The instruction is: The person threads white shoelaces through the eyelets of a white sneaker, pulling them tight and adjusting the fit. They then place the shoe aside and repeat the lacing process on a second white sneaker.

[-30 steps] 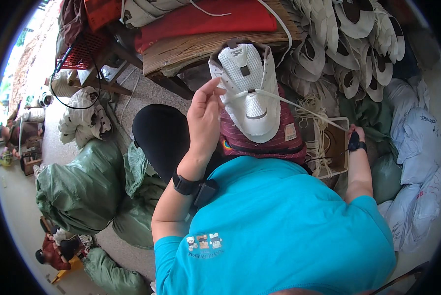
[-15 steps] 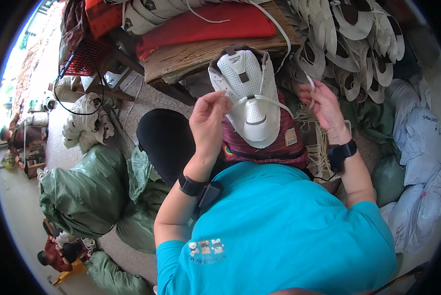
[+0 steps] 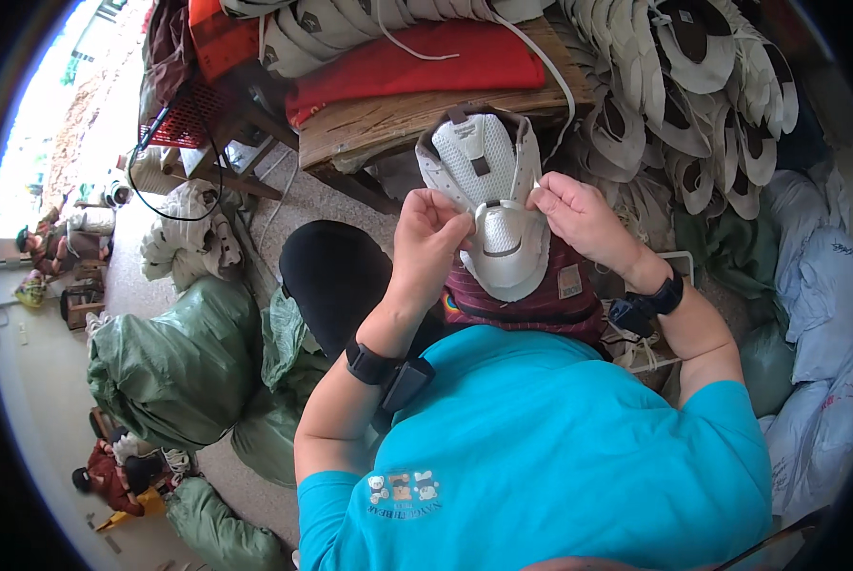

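A white mesh shoe upper (image 3: 488, 190) is held up in front of me over my lap. My left hand (image 3: 429, 238) pinches its left edge with fingers closed. My right hand (image 3: 579, 217) grips its right edge, thumb and fingers on the material. Both wrists wear black bands. A dark red striped cloth (image 3: 541, 300) lies on my lap under the upper. A white lace can be seen near a white wire basket (image 3: 669, 328) by my right forearm.
A pile of several white shoe uppers (image 3: 693, 105) fills the top right. A wooden bench (image 3: 417, 124) with a red cushion (image 3: 417, 62) stands ahead. Green sacks (image 3: 174, 362) lie left, pale blue sacks (image 3: 817, 314) right. A black round stool (image 3: 336, 276) sits by my left knee.
My right hand rose from the basket at my right side and took hold of the upper's right edge. My left hand shifted onto the upper's left edge.
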A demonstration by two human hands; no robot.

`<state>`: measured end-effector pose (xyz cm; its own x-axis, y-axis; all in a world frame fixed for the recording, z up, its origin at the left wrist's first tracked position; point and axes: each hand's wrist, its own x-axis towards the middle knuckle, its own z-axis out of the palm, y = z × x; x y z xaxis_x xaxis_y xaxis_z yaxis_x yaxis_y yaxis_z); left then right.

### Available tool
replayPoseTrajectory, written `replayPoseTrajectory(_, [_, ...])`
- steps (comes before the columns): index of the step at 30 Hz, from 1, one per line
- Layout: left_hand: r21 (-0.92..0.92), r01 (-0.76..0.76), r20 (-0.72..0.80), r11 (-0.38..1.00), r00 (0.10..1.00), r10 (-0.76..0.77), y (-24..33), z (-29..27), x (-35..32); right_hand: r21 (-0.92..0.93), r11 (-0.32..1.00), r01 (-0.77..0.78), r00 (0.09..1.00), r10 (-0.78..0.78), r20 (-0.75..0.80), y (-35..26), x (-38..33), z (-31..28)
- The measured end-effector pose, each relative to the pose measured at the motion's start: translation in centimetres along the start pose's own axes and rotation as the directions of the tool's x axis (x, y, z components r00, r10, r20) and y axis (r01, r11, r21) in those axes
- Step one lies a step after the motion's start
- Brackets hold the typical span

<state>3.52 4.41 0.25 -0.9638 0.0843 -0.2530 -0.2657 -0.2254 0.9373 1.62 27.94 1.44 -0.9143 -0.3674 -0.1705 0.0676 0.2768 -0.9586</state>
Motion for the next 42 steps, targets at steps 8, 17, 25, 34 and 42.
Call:
replayPoseTrajectory(8, [0.701, -0.311, 0.118, 0.641, 0.938, 0.327, 1.3, 0.6, 0.8, -0.266, 0.954, 0.135, 0.99, -0.144, -0.014, -1.5, 0.0, -0.2])
replayPoseTrajectory(17, [0.781, -0.35, 0.275, 0.517, 0.936, 0.217, 3.6, 0.5, 0.3, -0.094, 0.994, 0.057, 0.998, -0.056, 0.023, 1.6, 1.3, -0.5])
replayPoseTrajectory(25, [0.725, -0.418, 0.331, 0.548, 0.909, 0.254, 3.1, -0.3, 0.2, -0.651, 0.59, 0.477, 0.801, -0.598, 0.046, -1.5, 1.8, 0.5])
replayPoseTrajectory(34, [0.717, -0.548, 0.438, 0.431, 0.835, 0.333, 3.1, -1.4, 0.6, -0.656, 0.627, 0.421, 0.88, -0.457, 0.128, -1.4, 1.5, 0.0])
replayPoseTrajectory(42, [0.645, -0.761, 0.709, 0.067, 0.629, 0.318, 7.1, -2.4, 2.6, -0.647, 0.632, 0.426, 0.896, -0.394, 0.206, -2.8, 2.5, -0.8])
